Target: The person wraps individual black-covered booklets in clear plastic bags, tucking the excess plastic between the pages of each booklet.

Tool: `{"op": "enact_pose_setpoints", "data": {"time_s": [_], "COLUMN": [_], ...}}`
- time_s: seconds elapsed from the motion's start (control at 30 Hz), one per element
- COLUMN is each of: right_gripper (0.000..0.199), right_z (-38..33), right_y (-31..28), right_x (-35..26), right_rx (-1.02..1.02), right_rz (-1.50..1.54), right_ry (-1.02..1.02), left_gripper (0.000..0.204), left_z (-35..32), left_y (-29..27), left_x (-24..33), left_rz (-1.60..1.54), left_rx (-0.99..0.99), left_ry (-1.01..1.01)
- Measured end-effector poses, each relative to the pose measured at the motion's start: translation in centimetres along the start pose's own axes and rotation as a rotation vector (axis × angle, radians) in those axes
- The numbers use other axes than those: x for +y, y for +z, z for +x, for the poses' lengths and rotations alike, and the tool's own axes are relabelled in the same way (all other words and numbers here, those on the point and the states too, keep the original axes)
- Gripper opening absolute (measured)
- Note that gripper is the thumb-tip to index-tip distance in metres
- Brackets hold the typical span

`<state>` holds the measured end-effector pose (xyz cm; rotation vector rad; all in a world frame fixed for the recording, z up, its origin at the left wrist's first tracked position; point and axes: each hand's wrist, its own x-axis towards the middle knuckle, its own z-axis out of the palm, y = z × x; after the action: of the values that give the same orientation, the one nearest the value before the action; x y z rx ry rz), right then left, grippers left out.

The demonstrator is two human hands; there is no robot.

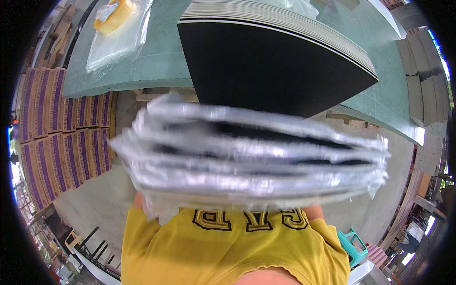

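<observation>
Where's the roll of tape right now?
In the head view the yellow tape roll lies at the top left, on a clear plastic bag on the green table, left of the black sheet stack.

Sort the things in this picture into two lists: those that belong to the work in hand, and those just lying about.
In hand:
- blurred bundle of plastic-wrapped sheets, carried against the chest
- stack of black boards on the green table

Lying about:
- roll of yellow tape
- clear plastic bag
- purple-printed cartons
- teal plastic stool

The hands are hidden behind the bundle.
</observation>
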<state>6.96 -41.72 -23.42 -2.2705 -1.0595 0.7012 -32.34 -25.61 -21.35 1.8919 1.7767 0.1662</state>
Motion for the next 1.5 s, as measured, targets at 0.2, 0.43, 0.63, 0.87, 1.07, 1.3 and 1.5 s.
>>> {"op": "enact_pose_setpoints", "data": {"time_s": [0.2, 0.43, 0.63, 0.87, 1.07, 1.3, 1.5], "right_gripper": [0.023, 0.023, 0.027, 0.045, 0.051, 0.036, 0.035], "right_z": [1.0, 3.1, 4.6, 1.3, 2.4, 3.2, 1.0], "right_y": [-1.0, -1.9, -12.3, -12.7, -7.7, -0.6, -3.7], "right_x": [-0.7, -0.5, -8.2, -14.4, -5.4, 6.4, 2.0], "right_rx": [-0.049, -0.110, -0.790, -1.365, -0.716, -0.420, -0.498], "right_rz": [-0.043, -0.144, -0.141, 0.304, 0.460, 0.499, 0.376], "right_ry": [-0.071, -0.226, -0.323, -0.531, 0.246, 0.205, 0.053], "left_gripper": [0.041, 0.025, 0.024, 0.038, 0.045, 0.048, 0.043], "left_z": [2.6, 2.1, -1.4, -0.2, 3.6, 1.4, -1.2], "left_y": [-13.6, -16.9, -19.0, -6.6, 0.2, 3.0, 3.6], "left_x": [-6.0, 8.8, 20.0, 21.3, 11.1, 8.7, 6.3], "left_rz": [0.061, -0.242, -0.273, -0.123, -0.302, -1.286, -0.950], "left_rx": [0.747, -0.002, -0.845, -1.057, -0.940, -1.150, -0.962], "left_ry": [-0.084, 0.306, 0.846, 0.810, 0.289, 0.073, 0.140]}}
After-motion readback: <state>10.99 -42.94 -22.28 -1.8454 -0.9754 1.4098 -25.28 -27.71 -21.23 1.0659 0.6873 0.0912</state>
